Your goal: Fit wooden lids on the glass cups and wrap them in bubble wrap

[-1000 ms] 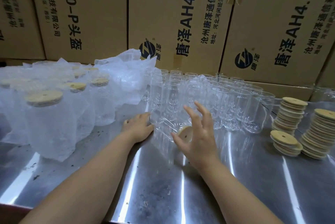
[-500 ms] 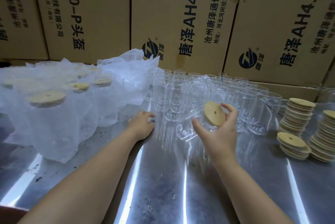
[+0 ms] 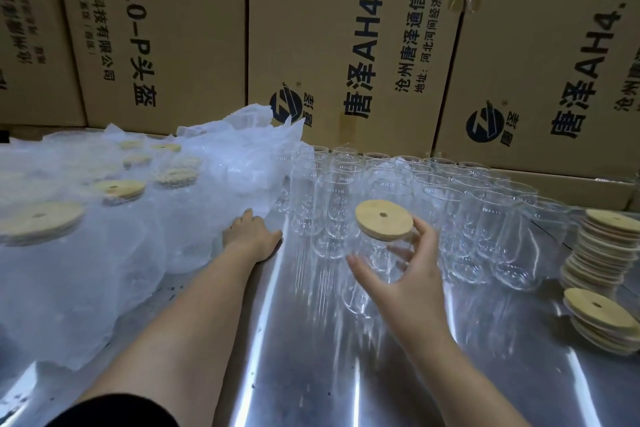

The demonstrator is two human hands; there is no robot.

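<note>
My right hand [image 3: 412,274] grips a clear glass cup [image 3: 379,255] just above the steel table, thumb on its near side and fingers round its right side. A round wooden lid [image 3: 383,223] with a small centre hole sits on the cup's mouth, tilted a little toward me. My left hand [image 3: 251,236] rests on the table to the left, its fingertips at the edge of loose bubble wrap [image 3: 225,163]; how they lie is hidden. Several bare glass cups [image 3: 485,212] stand in rows right behind my right hand.
Several wrapped, lidded cups [image 3: 41,222] fill the left side. Stacks of wooden lids [image 3: 613,243] and a lower pile [image 3: 602,316] stand at the right edge. Cardboard boxes [image 3: 173,28] wall off the back. Bare steel table [image 3: 311,374] lies near me.
My right hand lifted the lidded cup from lying low on the table and turned it until the lid faces up. My left hand stayed in place.
</note>
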